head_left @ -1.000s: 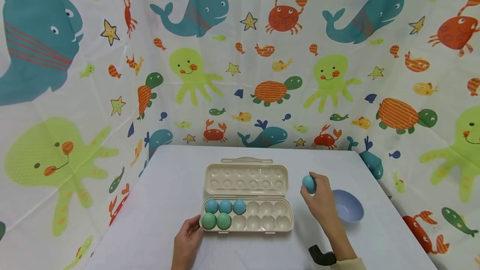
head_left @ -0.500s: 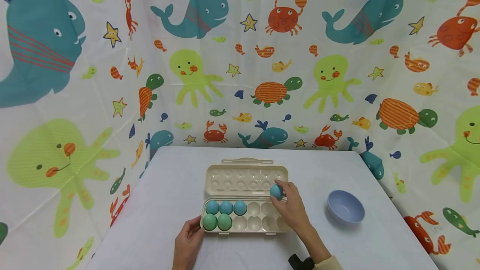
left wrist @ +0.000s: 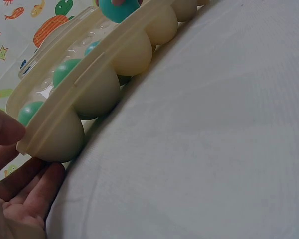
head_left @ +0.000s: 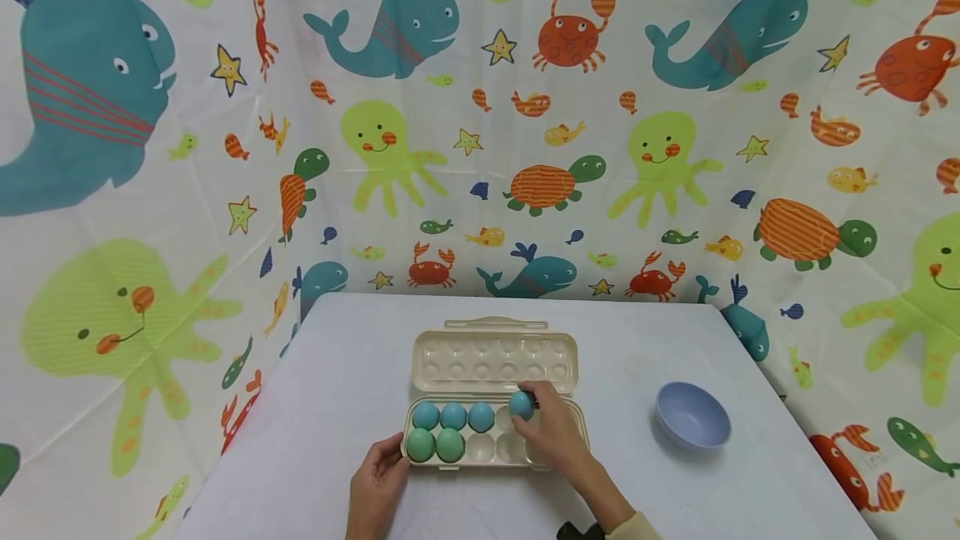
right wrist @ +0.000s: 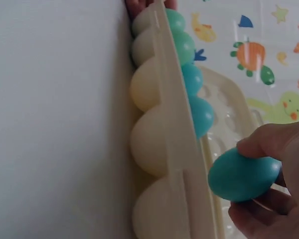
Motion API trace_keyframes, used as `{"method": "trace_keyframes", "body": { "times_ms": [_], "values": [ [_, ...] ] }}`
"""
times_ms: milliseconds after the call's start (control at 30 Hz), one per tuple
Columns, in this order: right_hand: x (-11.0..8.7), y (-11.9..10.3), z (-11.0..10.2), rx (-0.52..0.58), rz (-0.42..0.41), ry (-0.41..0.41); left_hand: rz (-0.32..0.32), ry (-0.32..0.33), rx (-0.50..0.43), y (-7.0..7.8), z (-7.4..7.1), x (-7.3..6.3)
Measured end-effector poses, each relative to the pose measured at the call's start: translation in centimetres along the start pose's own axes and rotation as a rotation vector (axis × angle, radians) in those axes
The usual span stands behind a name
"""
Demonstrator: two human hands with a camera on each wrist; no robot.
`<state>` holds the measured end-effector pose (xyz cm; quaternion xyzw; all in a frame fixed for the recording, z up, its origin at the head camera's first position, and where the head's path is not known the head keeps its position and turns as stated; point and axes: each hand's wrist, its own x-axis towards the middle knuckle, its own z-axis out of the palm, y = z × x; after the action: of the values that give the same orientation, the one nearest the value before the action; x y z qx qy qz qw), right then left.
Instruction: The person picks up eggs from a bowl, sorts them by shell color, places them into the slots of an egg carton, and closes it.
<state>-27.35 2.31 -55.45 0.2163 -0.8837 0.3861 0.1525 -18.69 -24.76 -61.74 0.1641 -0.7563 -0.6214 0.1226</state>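
Observation:
An opened cream egg carton (head_left: 480,447) sits mid-table, its lid (head_left: 480,350) lying back behind it. Three blue eggs (head_left: 453,416) fill the left of its back row, and two green eggs (head_left: 450,445) stand in the front row. My left hand (head_left: 377,482) grips the carton's left end; in the left wrist view the thumb is at the rim and the fingers reach underneath. Between the thumb and fingers of my right hand (head_left: 558,432) is another blue egg (right wrist: 241,175), held over the back row just right of the three. That hand hides the carton's right-hand cups.
A periwinkle bowl (head_left: 693,415) stands on the white-covered table (head_left: 322,390) to the right of the carton. A curtain (head_left: 465,223) printed with sea animals hangs behind the table and along both sides.
My right hand has carried the blue egg leftward from beside the bowl, past the carton's right end, and down over the back row. The left hand has stayed at the carton's left end.

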Motion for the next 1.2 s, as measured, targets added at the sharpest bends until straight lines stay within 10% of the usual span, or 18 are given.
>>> {"method": "trace_keyframes", "body": {
  "times_ms": [300,667,1200],
  "values": [
    [-0.2,0.5,1.6,-0.104,-0.023,-0.084,0.000,0.002,0.000,0.2,0.1,-0.1],
    [-0.3,1.2,2.6,-0.162,-0.157,0.004,0.034,0.002,0.000,0.4,0.0,0.1],
    [-0.3,1.1,2.4,-0.196,-0.127,-0.069,0.002,-0.005,0.004,0.3,-0.1,-0.1]
  ]
}}
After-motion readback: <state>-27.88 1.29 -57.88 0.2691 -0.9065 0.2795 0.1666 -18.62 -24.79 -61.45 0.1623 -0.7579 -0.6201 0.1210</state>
